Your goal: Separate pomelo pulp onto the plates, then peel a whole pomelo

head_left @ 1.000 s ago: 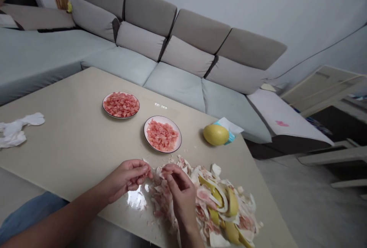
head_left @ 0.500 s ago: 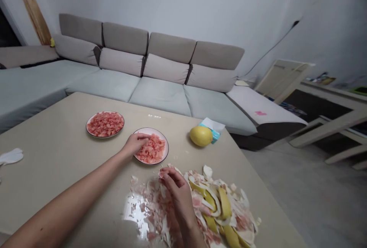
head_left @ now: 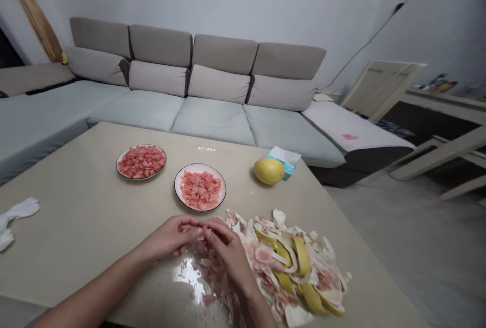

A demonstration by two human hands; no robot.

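Note:
My left hand [head_left: 172, 237] and my right hand [head_left: 224, 244] meet fingertip to fingertip just in front of the nearer plate. Both are closed in a pinch on a small pink piece of pomelo segment, mostly hidden by the fingers. Pink pomelo flesh [head_left: 200, 190] is heaped in bits on the white, dark-rimmed plate [head_left: 177, 178] beyond my hands. Under and beside my right hand spreads a pile of membrane scraps [head_left: 261, 253] with yellow-green pomelo rind [head_left: 302, 256].
A second plate of pomelo flesh [head_left: 141, 161] stands farther left. A whole yellow pomelo [head_left: 269, 171] sits by a blue tissue pack [head_left: 290, 170] at the back right. Crumpled white tissue or gloves [head_left: 21, 210] lie at the left. Behind the table [head_left: 94, 206] is a grey sofa [head_left: 212, 115].
My left hand has come back from the nearer plate to my right hand, and their fingertips now meet. The view has tilted slightly downward.

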